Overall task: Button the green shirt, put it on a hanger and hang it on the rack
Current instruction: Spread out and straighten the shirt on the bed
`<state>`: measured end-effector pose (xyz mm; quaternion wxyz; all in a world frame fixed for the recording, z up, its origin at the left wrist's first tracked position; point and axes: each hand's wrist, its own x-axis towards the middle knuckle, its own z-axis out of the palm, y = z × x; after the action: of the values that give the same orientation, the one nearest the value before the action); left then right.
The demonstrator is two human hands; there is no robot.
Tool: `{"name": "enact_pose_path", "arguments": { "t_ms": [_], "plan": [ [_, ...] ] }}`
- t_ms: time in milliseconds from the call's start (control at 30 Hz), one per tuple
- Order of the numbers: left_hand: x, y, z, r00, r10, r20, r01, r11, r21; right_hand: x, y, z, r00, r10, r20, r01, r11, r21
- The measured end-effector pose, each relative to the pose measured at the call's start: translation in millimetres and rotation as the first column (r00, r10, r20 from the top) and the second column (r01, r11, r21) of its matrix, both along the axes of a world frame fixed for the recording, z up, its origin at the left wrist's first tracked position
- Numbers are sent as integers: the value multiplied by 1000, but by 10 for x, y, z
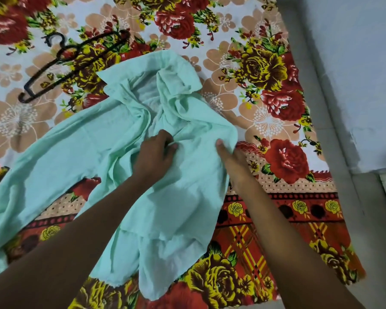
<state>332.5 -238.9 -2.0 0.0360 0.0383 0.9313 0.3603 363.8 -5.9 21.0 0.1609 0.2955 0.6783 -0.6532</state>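
The green shirt lies crumpled on the bed. The left hand pinches the front placket; the right hand grips its edge. Better flatten both plackets first, then align button with hole.

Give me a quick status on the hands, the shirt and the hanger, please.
Left hand pinching the green shirt at its front; right hand gripping its edge. Shirt crumpled, open on floral sheet. Hanger lies apart, unused.

left hand: fingers curled, pinching | right hand: thumb up, gripping | forearms extended
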Motion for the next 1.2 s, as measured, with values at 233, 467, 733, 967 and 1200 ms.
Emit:
{"name": "enact_pose_path", "arguments": {
  "t_ms": [233,467,733,967,1200],
  "plan": [
    [155,151,194,919,210,335,-317,897,309,219,-389,17,883,375,-283,-227,868,442],
    [130,-5,267,851,149,503,-355,870,342,267,-602,147,514,848,-129,-770,522,367],
    [89,-38,85,749,418,514,-649,619,442,106,-324,-193,957,268,113,-255,587,768],
    [-40,-94,188,673,400,622,-739,342,580,-22,-135,-29,957,287,35,-286,920,270],
    [-140,-103,240,680,496,541,-731,393,558,74,-93,102,919,380,108,-388,919,68]
  ]
}}
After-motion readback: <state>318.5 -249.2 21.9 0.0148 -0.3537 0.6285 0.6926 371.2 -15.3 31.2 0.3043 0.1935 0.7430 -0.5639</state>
